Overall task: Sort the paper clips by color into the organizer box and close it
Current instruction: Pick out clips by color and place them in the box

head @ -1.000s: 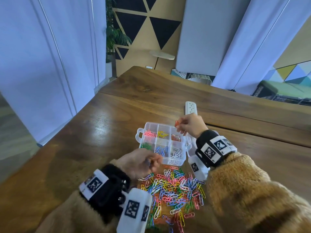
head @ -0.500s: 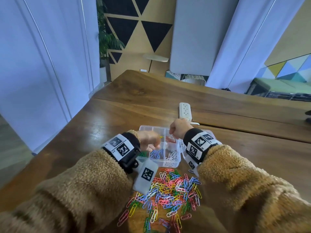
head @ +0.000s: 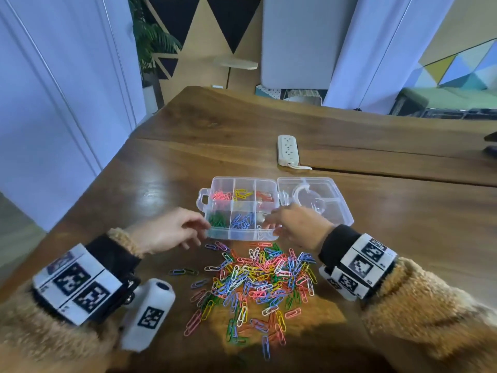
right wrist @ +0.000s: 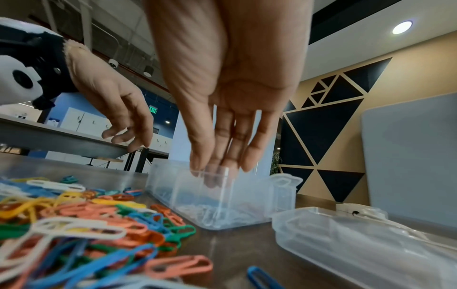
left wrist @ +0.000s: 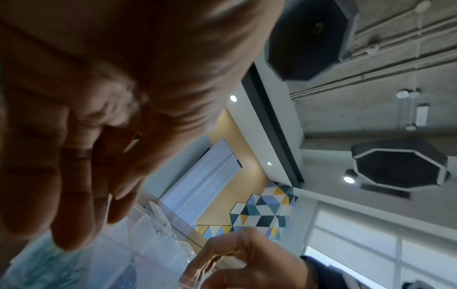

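- Nearest the person, the pile of mixed paper clips [head: 255,281] lies unsorted on the table [head: 150,184].
- The left hand [head: 166,232] hovers relaxed and empty beside the organizer box [head: 239,208].
- The right hand [head: 295,224], fingers straight, reaches over the white-clip compartment; sorting continues, so the next move is probably pinching another clip.
- Beyond, the lid [head: 317,197] lies open.
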